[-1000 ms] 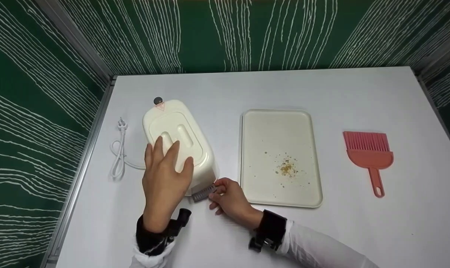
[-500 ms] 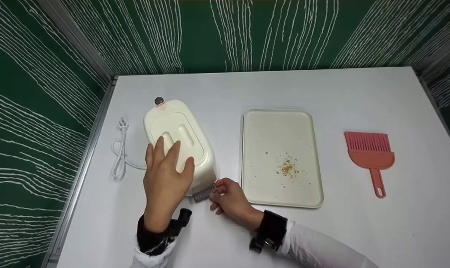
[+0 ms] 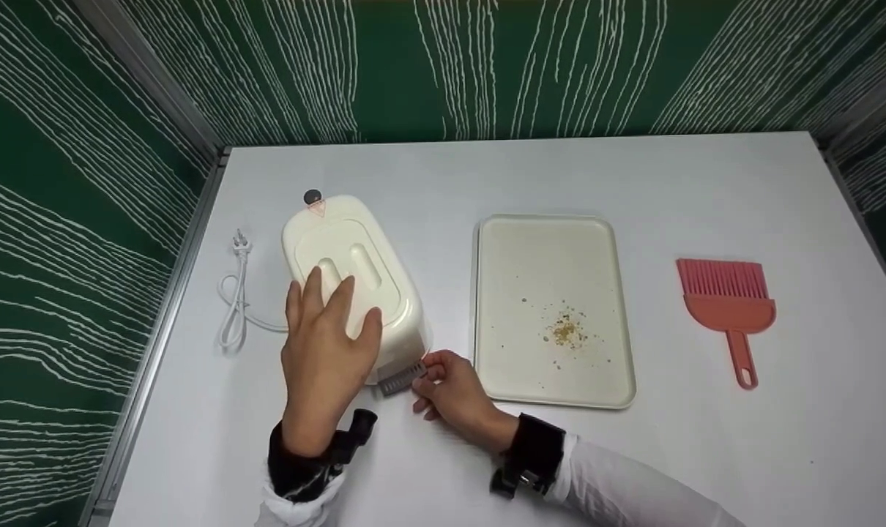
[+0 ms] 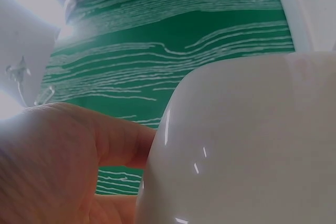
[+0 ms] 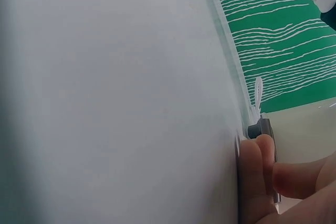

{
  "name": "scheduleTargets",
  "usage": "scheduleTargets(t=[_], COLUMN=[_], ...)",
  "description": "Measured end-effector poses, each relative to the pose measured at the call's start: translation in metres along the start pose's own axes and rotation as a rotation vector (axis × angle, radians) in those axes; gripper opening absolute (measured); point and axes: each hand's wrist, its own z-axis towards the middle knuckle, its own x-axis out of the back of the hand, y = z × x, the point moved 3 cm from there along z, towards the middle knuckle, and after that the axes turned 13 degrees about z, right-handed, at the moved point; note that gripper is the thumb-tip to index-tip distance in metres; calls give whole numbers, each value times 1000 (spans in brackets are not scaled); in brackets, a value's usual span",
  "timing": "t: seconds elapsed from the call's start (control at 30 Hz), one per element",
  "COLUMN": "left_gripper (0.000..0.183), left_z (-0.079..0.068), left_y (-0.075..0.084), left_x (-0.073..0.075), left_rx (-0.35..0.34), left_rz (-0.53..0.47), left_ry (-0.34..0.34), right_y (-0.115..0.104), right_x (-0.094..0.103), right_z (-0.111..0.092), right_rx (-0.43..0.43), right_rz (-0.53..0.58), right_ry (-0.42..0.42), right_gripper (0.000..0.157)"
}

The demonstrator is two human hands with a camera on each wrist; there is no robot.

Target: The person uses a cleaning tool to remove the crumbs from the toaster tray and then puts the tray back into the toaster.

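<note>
A cream toaster point(image 3: 384, 278) with two long recesses in its top stands on the left of the table, a dark knob at its far end. My left hand point(image 3: 326, 359) rests on it with fingers spread; in the left wrist view its thumb point(image 4: 126, 140) touches the rounded side. Low at the near end, a grey slotted crumb tray point(image 3: 399, 380) shows at the base. My right hand point(image 3: 458, 395) pinches this piece by its right end. In the right wrist view, curled fingers point(image 5: 252, 166) and thumb hold the grey strip point(image 5: 266, 128); how far it reaches inside is hidden.
A pale rectangular tray point(image 3: 538, 249) with a small heap of crumbs point(image 3: 566, 331) lies just right of my right hand. Farther right is a red dustpan-shaped brush point(image 3: 732, 311). The toaster's white cord and plug point(image 3: 240, 293) lie at the left.
</note>
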Motion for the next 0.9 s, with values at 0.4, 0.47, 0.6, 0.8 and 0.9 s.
scheduleTargets(t=[0.4, 0.47, 0.6, 0.8, 0.9], left_gripper=[54, 52, 52, 52, 52], left_z=[-2, -2, -1, 0, -1], left_y=[0, 0, -1, 0, 0], left_x=[0, 0, 0, 1, 1], left_rx=[-2, -15, -20, -27, -20], left_rz=[-7, -9, -8, 7, 23], left_ry=[-6, 11, 18, 16, 11], right_y=[3, 2, 0, 2, 3], right_x=[0, 1, 0, 1, 0], right_z=[-1, -1, -1, 1, 2], right_rx=[-16, -9, 2, 2, 0], right_rz=[19, 14, -2, 4, 13], right_ry=[0, 2, 5, 8, 9], right_gripper=[26, 26, 26, 26, 26])
